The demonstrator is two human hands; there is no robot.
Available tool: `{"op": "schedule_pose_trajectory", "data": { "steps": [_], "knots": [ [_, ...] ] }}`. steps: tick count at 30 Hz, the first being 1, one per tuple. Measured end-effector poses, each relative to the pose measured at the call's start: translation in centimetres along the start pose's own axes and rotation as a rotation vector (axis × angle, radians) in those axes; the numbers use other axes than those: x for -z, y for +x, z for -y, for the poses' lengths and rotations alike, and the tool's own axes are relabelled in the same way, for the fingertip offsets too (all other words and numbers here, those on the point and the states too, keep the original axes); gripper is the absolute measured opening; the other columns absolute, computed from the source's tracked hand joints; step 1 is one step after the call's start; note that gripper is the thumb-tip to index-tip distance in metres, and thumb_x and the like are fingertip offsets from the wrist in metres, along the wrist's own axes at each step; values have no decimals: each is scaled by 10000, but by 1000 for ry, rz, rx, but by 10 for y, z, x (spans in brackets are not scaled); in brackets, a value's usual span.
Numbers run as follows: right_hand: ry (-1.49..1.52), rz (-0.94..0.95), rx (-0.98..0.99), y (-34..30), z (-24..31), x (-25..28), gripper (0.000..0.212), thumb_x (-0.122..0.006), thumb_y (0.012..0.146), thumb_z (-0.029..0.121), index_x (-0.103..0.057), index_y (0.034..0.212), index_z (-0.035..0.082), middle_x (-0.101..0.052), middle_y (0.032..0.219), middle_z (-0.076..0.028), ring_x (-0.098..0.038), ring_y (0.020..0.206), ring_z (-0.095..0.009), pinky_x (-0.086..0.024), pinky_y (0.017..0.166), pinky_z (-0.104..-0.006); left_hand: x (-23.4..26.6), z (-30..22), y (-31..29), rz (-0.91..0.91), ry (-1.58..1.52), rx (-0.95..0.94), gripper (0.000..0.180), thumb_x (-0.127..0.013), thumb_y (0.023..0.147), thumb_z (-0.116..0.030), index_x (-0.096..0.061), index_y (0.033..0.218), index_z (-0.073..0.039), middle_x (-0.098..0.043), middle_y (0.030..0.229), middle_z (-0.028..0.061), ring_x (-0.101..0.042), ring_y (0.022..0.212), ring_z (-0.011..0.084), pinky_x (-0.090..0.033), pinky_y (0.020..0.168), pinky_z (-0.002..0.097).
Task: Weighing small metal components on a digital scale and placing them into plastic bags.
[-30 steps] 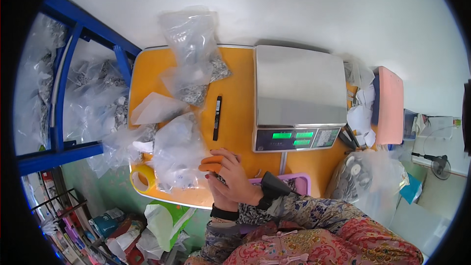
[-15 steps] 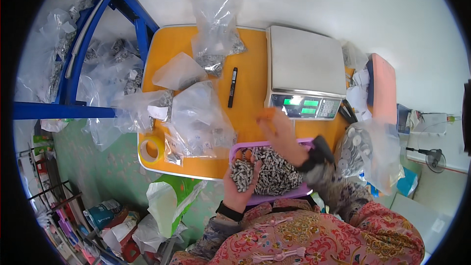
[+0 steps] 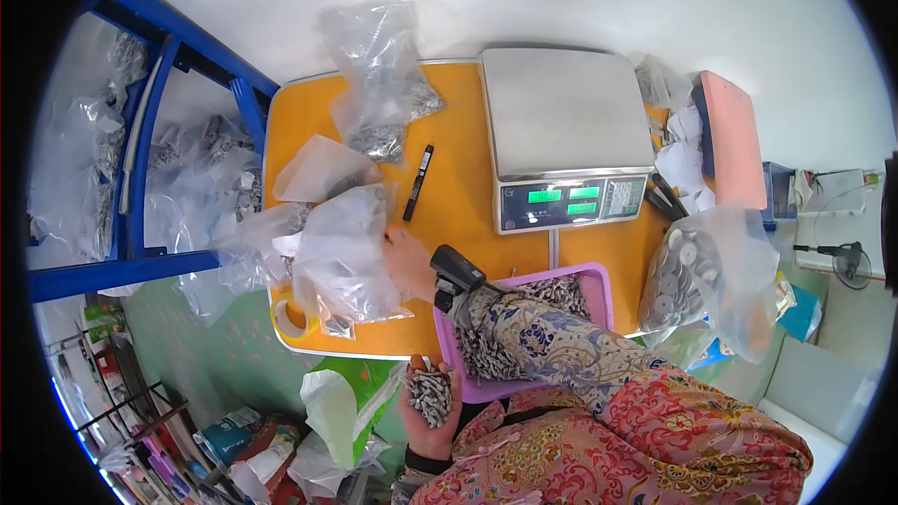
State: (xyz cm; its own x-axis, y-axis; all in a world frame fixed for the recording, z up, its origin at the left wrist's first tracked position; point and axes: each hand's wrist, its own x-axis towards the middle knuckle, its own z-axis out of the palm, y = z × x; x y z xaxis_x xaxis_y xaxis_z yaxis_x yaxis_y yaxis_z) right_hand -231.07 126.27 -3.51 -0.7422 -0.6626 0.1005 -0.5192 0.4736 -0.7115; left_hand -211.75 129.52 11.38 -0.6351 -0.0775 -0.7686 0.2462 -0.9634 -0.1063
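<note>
My left hand (image 3: pixel 432 437) is palm up and cupped at the near edge of the table, holding a heap of small, slim grey metal pieces (image 3: pixel 430 397). More of the same pieces fill a purple plastic tray (image 3: pixel 599 304) to its right. My right arm crosses over the tray. At its end, my right hand (image 3: pixel 410 266) is by the right edge of a clear plastic bag (image 3: pixel 341 243) on the orange table. Its fingers are blurred and partly lost against the bag, so their grip does not show.
A digital scale (image 3: pixel 566 117) stands at the back. A black marker (image 3: pixel 418 182) lies left of it, near filled bags (image 3: pixel 379 136) and a yellow tape roll (image 3: pixel 292 318). At right sits a bag of round metal discs (image 3: pixel 683 276). A blue rack (image 3: pixel 122 271) borders the left.
My right hand has moved left from above the tray to the plastic bag. My left hand, with its heap of metal pieces, has shifted left and nearer, away from the tray. The view has shifted slightly.
</note>
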Motion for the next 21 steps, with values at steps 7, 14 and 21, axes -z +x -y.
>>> {"op": "schedule_pose_trajectory", "data": {
  "steps": [7,14,21],
  "knots": [
    [-6,132,252,27,-63,73,282,-566,703,57,-630,978,58,-585,1010,-108,-522,972,-278,-426,847,-369,-9,4,4,12,-41,53,240,-446,939,-223,-631,1068,-139,-604,1123,76,-580,943,244,-494,877,420],
    [-258,157,582,26,-67,106,342,-573,670,43,-631,996,128,-553,1062,-58,-496,971,-249,-381,851,-374,5,-5,-1,87,16,3,265,-427,939,-231,-622,1097,-144,-592,1147,68,-558,965,236,-492,887,427],
    [-299,44,431,26,-18,17,164,-602,688,104,-626,850,108,-578,935,-83,-519,961,-255,-413,784,-350,2,-2,0,33,-21,1,261,-423,943,-251,-624,1045,-122,-610,1109,113,-590,947,267,-502,869,456]
  ]
}}
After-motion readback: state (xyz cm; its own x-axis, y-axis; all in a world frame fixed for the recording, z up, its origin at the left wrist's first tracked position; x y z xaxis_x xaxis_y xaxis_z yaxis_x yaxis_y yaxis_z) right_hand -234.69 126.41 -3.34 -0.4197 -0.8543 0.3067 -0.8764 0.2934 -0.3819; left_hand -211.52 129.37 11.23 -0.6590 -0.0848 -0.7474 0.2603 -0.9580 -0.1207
